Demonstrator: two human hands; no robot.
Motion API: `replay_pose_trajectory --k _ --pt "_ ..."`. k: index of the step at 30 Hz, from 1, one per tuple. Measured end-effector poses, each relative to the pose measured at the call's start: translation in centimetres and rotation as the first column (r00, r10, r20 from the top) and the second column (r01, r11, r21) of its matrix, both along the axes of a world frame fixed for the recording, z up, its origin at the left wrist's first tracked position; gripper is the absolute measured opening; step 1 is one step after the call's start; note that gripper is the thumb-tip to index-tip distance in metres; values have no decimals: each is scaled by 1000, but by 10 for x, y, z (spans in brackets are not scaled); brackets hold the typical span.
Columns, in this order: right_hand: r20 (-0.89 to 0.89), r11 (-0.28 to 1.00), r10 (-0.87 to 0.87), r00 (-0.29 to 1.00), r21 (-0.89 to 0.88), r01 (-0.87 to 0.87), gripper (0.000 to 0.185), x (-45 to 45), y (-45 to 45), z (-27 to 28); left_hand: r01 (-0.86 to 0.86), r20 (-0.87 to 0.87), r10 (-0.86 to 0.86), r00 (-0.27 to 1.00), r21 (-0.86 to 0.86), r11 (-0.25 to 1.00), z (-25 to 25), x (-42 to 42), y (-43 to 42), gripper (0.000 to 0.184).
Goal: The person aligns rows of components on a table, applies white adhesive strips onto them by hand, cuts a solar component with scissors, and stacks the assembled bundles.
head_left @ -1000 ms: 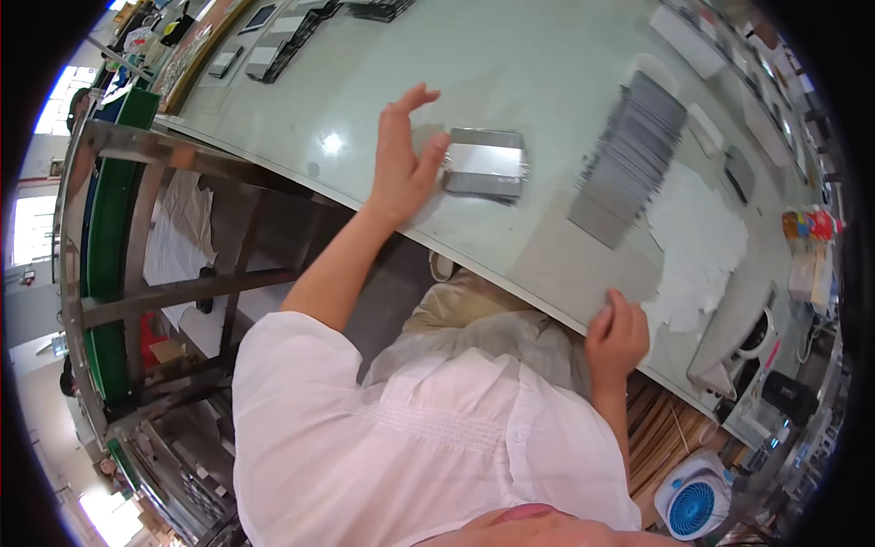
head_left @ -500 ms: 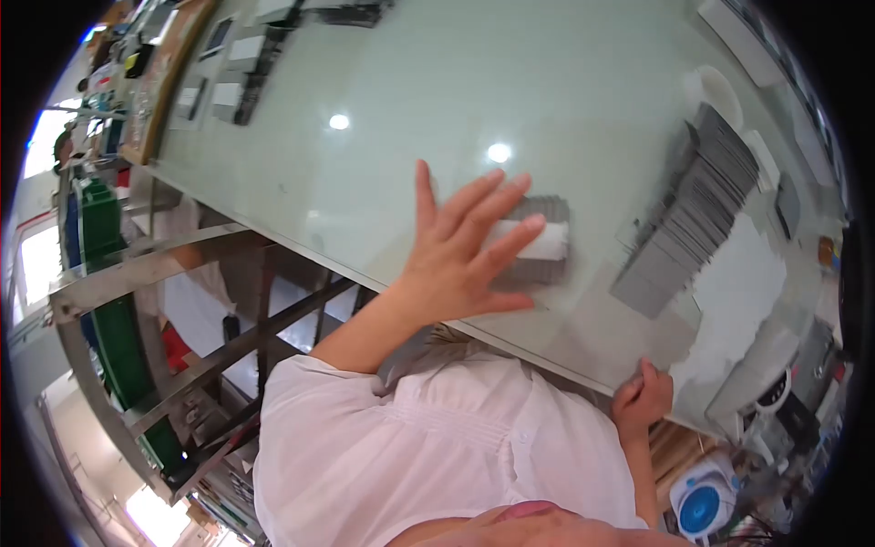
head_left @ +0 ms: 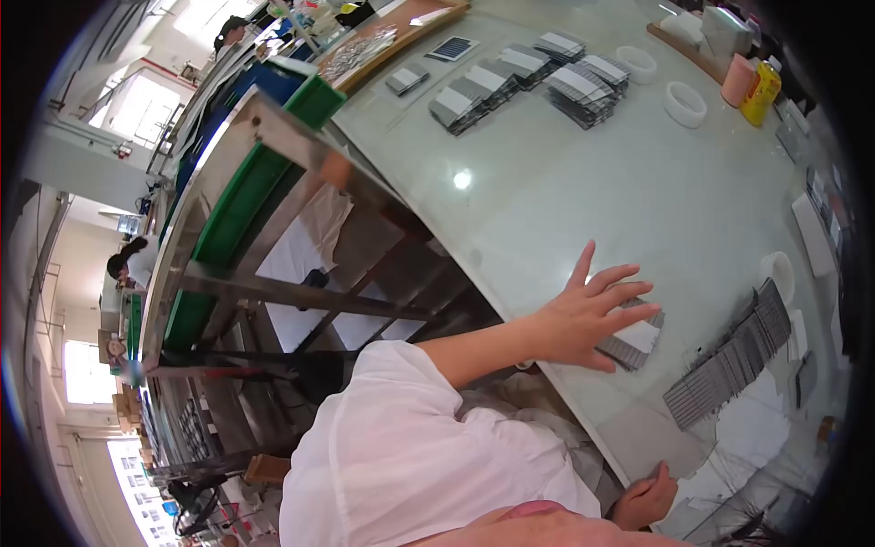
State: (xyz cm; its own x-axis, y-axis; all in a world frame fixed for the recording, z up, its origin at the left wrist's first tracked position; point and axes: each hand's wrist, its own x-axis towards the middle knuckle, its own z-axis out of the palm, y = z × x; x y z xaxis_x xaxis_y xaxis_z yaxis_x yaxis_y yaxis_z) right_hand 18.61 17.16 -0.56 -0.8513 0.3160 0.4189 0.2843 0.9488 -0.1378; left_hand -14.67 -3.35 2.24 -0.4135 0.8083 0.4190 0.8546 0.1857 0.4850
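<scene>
While the pale bench [head_left: 547,196] is spanning the view, a fanned grey row [head_left: 729,360] is lying in from its near edge. Left hand [head_left: 576,319] is hovering or resting palm-down, fingers spread apart; right hand [head_left: 645,500] is resting at that edge, fingers curled, any hold untellable. Under the left fingers, a white-banded stack [head_left: 641,338] is sitting near the edge. Handling it seems the step; gripping would be needing fingers together.

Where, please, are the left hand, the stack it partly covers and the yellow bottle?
Left hand [head_left: 576,322], head view: back of the hand.
Stack [head_left: 642,338], head view: its white band.
Yellow bottle [head_left: 760,97], head view: middle of its body.
</scene>
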Motion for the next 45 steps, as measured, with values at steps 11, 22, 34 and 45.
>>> replay_pose_trajectory --k 11,22,34,45 --pt "-105 999 -34 994 10 35 33 -3 -2 -6 -104 -203 102 974 4 995 -9 7 -1 97" --pt "-423 966 77 903 -194 -173 37 -8 -19 71 -50 -274 91 958 153 987 5 8 -3 97" --pt "-961 809 205 187 59 -584 20 59 -8 232 -43 -279 76 957 121 992 -4 0 -8 87" --pt "-827 848 306 471 12 -530 13 109 23 242 -97 -261 137 956 160 982 -2 -2 -3 79"
